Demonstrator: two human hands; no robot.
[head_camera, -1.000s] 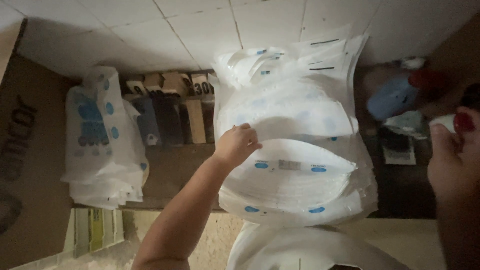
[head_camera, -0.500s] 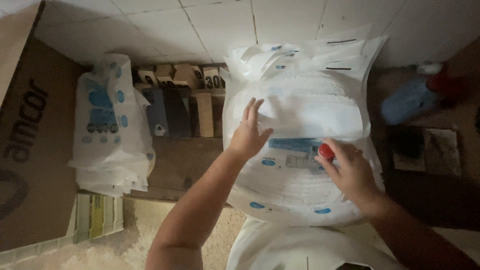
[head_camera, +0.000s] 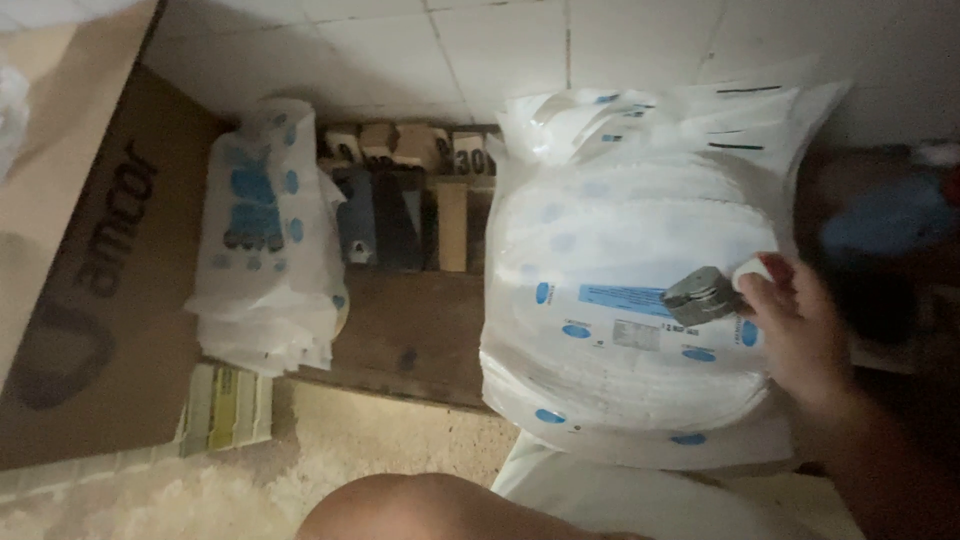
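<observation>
A big clear plastic pack of white round plates (head_camera: 640, 400) with blue dots and a blue label stands on a dark wooden shelf (head_camera: 405, 335). My right hand (head_camera: 795, 325) rests on the pack's right side. Its fingers are closed on a small grey object (head_camera: 700, 295) pressed against the label area. Of my left arm only a bare stretch (head_camera: 430, 510) shows at the bottom edge; the left hand itself is out of view.
A smaller plastic pack with blue print (head_camera: 265, 240) stands to the left, beside a brown cardboard box (head_camera: 90, 260). Small dark and tan boxes (head_camera: 400, 200) line the white tiled wall (head_camera: 400, 50). Green-yellow packets (head_camera: 225, 405) lie lower left, and something blue (head_camera: 890, 220) sits at right.
My left hand has come off the plate pack and dropped out of view. My right hand has shifted toward the pack's right edge and now shows a grey object in its fingers.
</observation>
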